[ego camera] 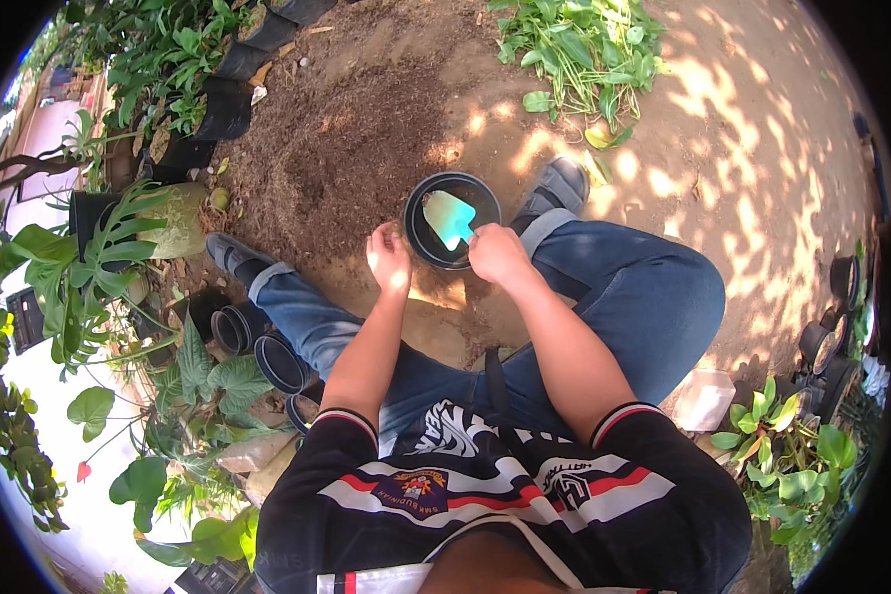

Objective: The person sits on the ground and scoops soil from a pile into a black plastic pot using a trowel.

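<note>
A round black plastic plant pot stands on the ground between my feet. My right hand grips the handle of a small turquoise hand trowel. Its blade lies over the pot's mouth, with brownish dirt towards the tip. Dark shadow hides how much the pot contains. Just left of the rim is my left hand, its fingers loosely bent and nothing visible in them; whether it touches the pot is unclear. Beyond the pot spreads a patch of loose dark soil.
Cut green leafy plants lie in a heap beyond the pot. Empty black pots stand by my left leg, near potted monstera leaves. Black planting bags line the soil's left edge. A pale block sits at right.
</note>
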A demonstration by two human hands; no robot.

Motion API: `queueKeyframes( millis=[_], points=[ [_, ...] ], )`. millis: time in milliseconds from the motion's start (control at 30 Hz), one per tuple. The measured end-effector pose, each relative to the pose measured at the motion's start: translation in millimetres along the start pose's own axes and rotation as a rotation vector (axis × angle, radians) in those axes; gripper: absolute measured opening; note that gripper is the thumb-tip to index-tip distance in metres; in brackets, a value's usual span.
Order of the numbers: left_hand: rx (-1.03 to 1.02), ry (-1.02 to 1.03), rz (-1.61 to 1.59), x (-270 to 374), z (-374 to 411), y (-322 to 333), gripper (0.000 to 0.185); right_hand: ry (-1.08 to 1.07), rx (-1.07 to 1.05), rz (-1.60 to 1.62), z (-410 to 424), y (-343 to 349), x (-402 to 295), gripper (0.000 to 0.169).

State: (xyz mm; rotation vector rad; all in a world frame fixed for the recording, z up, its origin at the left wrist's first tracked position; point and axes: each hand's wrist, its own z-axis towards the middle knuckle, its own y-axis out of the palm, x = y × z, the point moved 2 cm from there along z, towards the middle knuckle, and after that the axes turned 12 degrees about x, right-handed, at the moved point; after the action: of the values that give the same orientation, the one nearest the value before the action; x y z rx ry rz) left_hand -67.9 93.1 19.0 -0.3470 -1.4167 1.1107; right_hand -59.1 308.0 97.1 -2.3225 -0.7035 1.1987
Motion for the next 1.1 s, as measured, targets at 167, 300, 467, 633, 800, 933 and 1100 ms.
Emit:
queueKeyframes(
  millis=[167,300,467,633,800,933,1100],
  points=[
    [-0.052,0.155,0.080,22.3,17.2,-1.0,0.019,-0.060,-0.032,-0.038,-6.7,-9.4,-9.6,0.025],
    [-0.123,0.210,0.231,38.1,31.7,3.9,0.020,-0.039,-0.070,-0.009,-11.7,-17.3,-17.3,0.027],
    [-0.169,0.198,0.320,50.6,47.2,6.3,0.020,-0.049,-0.077,0.006,-11.9,-19.6,-17.1,0.026],
    [-0.212,0.242,0.406,49.2,52.4,8.6,0.020,-0.073,-0.088,-0.018,-13.3,-22.5,-20.3,0.025],
    [-0.186,0.199,0.430,51.0,50.1,12.9,0.018,-0.066,-0.084,-0.022,-13.3,-22.9,-20.4,0.023],
    [-0.192,0.101,0.512,52.1,47.5,19.1,0.016,-0.079,-0.083,-0.024,-14.4,-24.0,-21.3,0.024],
    [-0.254,0.039,0.577,55.0,50.6,22.9,0.013,-0.072,-0.091,-0.022,-13.6,-24.1,-20.0,0.025]
  ],
)
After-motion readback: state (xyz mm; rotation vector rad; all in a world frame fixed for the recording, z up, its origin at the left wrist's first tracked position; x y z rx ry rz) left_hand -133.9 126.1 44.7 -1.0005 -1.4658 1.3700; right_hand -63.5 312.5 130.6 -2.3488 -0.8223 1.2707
